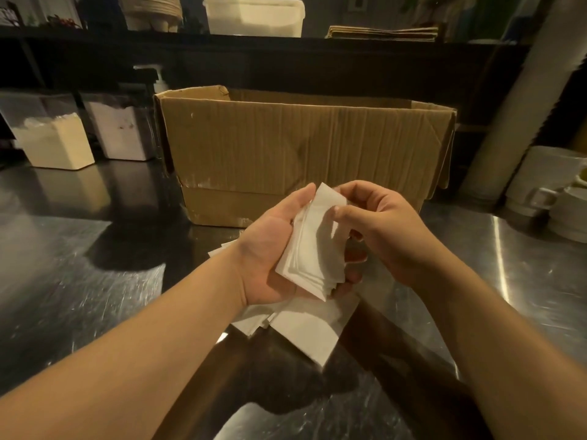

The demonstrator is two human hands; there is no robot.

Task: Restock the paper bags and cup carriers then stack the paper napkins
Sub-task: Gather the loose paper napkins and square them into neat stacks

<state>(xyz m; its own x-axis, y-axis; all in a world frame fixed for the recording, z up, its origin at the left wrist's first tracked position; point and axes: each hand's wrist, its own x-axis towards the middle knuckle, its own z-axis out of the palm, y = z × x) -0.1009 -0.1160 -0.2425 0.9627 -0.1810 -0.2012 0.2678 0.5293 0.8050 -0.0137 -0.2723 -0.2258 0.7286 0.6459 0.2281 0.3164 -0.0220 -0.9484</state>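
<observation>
Head view: left hand (270,249) holding napkin stack (313,246) hides its own fingers.

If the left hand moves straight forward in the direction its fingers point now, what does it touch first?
Most likely the cardboard box: the left hand, holding the napkin stack, points up and away toward its front wall. Depth is unclear, but nothing else seems to stand between.

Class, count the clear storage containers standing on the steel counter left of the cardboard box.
2. One container, holding pale powder, stands far left; the other container stands beside it, nearer the cardboard box. Others may be hidden.
</observation>
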